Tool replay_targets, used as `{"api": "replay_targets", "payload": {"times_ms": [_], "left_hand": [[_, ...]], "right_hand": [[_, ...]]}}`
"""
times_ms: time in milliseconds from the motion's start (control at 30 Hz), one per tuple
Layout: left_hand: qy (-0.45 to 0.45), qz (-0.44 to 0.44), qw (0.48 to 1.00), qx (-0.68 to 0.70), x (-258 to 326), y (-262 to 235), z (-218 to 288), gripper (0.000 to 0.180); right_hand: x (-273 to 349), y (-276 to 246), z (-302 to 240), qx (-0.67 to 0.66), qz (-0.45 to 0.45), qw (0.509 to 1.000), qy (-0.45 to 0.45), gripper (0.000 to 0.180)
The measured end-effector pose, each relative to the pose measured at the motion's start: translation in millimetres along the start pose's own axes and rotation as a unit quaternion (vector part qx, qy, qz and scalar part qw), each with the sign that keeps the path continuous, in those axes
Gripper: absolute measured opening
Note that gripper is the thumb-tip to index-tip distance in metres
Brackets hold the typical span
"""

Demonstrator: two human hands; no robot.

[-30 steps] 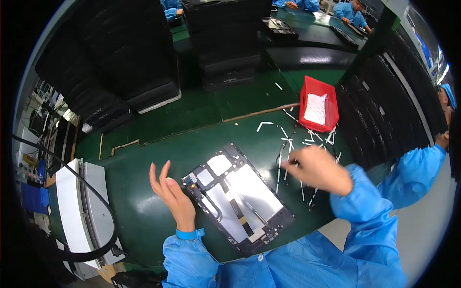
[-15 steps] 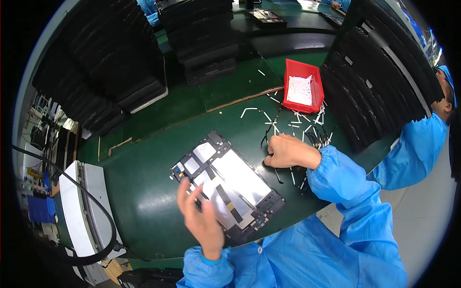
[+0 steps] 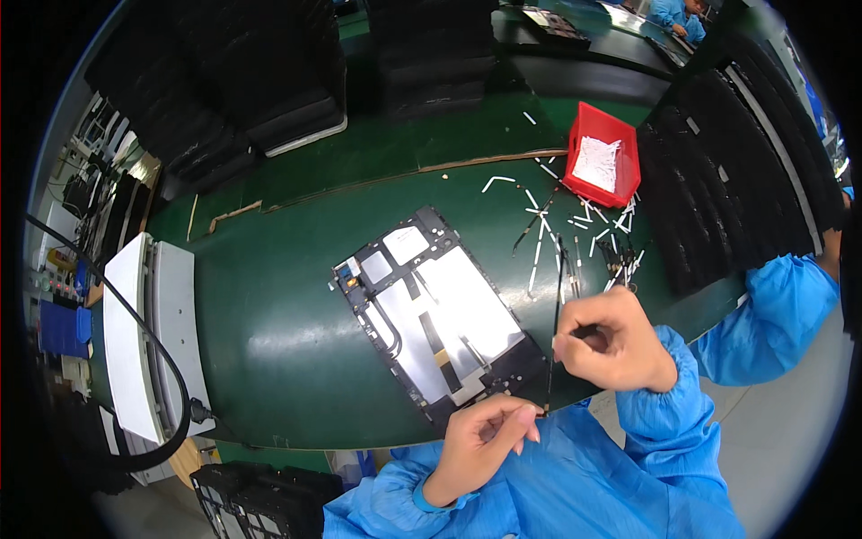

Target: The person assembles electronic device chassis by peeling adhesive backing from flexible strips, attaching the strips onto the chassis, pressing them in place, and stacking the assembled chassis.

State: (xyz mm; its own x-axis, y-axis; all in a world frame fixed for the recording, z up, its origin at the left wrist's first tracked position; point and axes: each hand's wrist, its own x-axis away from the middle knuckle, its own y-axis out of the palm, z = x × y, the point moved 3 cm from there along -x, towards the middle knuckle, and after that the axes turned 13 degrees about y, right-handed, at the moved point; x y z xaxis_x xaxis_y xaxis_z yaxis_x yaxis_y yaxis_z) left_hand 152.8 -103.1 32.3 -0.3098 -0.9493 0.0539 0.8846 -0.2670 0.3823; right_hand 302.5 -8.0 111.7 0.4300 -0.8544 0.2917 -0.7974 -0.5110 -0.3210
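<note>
My right hand (image 3: 611, 346) is closed in a pinch on a thin black cable (image 3: 558, 292), which runs nearly upright past the fingertips. At the cable's lower end, my left hand (image 3: 480, 445) has thumb and fingertips together on it, just in front of the table edge. Left of both hands lies an opened tablet-like device (image 3: 435, 314), with silver plates, black tape strips and a dark frame; neither hand touches its middle. More thin cables with white tabs (image 3: 620, 256) lie in a loose bunch beyond my right hand.
A red bin (image 3: 633, 171) holding white slips stands at the back right. White strips are scattered before it. Black tray stacks rise at the right (image 3: 718, 189) and back left (image 3: 296, 117). A white device (image 3: 130, 341) with a black cord stands left. Another person's blue sleeve (image 3: 781, 305) is at right.
My right hand has come back from the cable bunch toward me, bringing a black cable. My left hand has left the device and closed on the cable's lower end. The view has shifted.
</note>
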Motion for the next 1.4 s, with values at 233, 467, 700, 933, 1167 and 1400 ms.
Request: {"api": "replay_targets", "payload": {"times_ms": [233,467,700,933,1167,1400], "left_hand": [[0.003,0.032,0.998,0.062,21,-5,1,0.015],[0.101,0.075,0.967,-0.22,38,-23,10,0.011],[0.119,0.237,0.882,-0.389,64,-48,10,0.025],[0.019,0.205,0.966,-0.159,74,-51,0,0.048],[-0.013,0.287,0.936,0.203,75,-67,-8,0.033],[0.122,0.314,0.933,-0.122,56,-75,-18,0.015]], "right_hand": [[10,23,5,0.025,0.006,0.999,-0.035,0.008],[20,61,18,0.015,-0.103,0.994,-0.039,0.011],[-6,90,30,-0.015,-0.072,0.997,0.01,0.012],[-31,107,42,0.006,0.026,1.0,0.016,0.014],[-36,111,43,0.03,0.026,0.999,-0.008,0.013],[-38,123,34,0.184,0.029,0.981,-0.057,0.013]]}}
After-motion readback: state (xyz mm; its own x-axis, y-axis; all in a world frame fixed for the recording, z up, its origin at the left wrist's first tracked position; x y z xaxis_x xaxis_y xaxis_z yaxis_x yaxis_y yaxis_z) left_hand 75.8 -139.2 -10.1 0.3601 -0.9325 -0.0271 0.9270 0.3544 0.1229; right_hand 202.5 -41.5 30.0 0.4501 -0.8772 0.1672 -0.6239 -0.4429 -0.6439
